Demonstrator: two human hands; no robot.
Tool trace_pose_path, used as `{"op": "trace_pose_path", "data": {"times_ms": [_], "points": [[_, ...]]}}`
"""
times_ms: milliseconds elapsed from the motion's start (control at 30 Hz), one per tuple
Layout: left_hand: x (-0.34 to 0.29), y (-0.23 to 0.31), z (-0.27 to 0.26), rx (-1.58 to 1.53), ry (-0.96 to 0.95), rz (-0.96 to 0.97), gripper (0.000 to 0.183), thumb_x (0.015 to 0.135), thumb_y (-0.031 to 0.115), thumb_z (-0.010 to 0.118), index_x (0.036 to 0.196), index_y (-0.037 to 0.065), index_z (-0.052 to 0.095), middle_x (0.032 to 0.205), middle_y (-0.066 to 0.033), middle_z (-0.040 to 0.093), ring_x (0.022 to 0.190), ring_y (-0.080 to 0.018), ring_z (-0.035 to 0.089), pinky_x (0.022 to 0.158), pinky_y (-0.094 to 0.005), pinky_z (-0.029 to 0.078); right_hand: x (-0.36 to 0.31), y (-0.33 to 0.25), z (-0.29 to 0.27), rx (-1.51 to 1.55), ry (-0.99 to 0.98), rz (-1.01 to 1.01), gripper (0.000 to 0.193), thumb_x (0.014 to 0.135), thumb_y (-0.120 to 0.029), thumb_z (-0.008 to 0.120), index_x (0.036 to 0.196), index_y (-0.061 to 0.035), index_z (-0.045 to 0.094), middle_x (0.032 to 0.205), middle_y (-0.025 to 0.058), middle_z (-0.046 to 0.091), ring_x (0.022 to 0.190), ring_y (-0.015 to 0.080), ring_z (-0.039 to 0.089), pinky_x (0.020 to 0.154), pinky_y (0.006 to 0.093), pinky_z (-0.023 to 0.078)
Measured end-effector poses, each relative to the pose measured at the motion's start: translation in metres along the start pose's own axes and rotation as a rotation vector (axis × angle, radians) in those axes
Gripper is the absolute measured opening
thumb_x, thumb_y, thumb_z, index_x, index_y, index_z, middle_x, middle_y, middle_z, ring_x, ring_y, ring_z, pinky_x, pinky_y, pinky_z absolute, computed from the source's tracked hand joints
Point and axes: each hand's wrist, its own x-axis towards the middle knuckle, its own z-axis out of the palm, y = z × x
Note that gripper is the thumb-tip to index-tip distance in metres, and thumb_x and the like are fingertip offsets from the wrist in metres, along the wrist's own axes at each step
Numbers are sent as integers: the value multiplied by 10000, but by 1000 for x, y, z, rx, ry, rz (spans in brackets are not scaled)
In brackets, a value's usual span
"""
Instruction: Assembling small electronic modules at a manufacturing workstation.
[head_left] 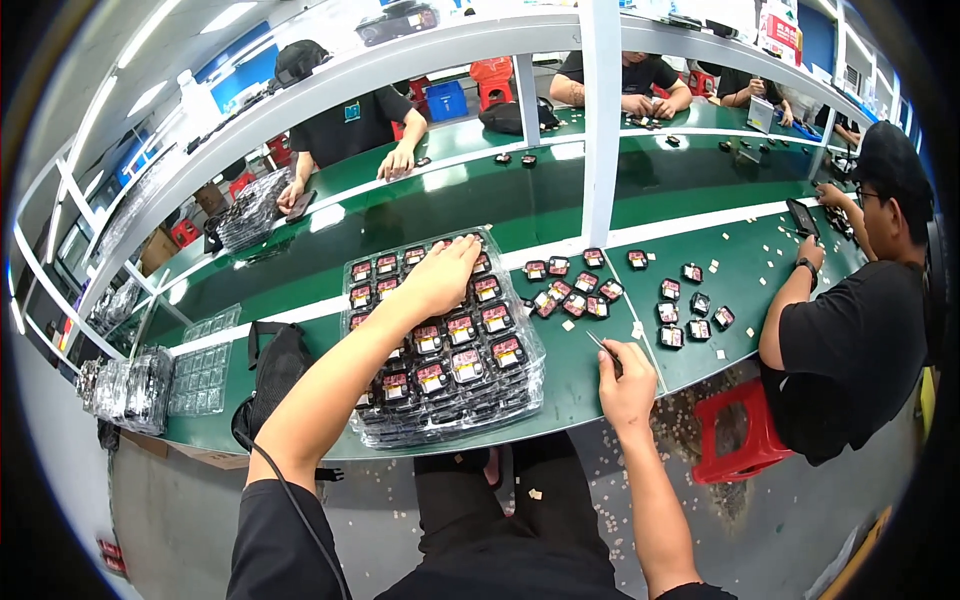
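My left hand (445, 272) reaches over a stack of clear plastic trays (455, 425), its fingers stretched out across the far right part of the top one. Small black square units with red and white labels (466, 364) fill the pockets of that top tray. What lies under the left fingertips is hidden. Closed around a pair of tweezers (598, 341), my right hand (628, 388) hovers at the front edge of the green table, right of the stack. Several loose labelled black units (574, 304) lie beyond the tweezers, right of the trays.
A white post (601, 130) rises behind the loose units. More units (670, 313) and paper bits lie toward a seated co-worker (850, 330) at right, near a red stool (745, 430). A black bag (280, 375) and tray stacks (140, 390) sit at left. Co-workers sit opposite.
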Motion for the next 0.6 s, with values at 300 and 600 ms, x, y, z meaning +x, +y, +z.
{"op": "trace_pose_path", "data": {"times_ms": [300, 600], "points": [[-1, -2, 0, -24, -58, -12, 634, 899, -23, 480, 1528, -43, 403, 1621, -245, 384, 1526, -347, 354, 1266, -491, 268, 3, -13, -5, 79, -29, 14, 136, 933, -37, 696, 1055, 20, 709, 914, 139, 682, 720, 260, 671, 640, 349, 522], [14, -9, -32, -435, 130, -48, 303, 965, 93, 578, 1217, -14, 709, 1049, -276, 730, 1035, -377, 732, 946, -417, 554, 33, -83, 40, 235, -397, 179, 472, 950, -282, 754, 1293, 21, 643, 967, 71, 660, 818, 134, 612, 737, 312, 519]]}}
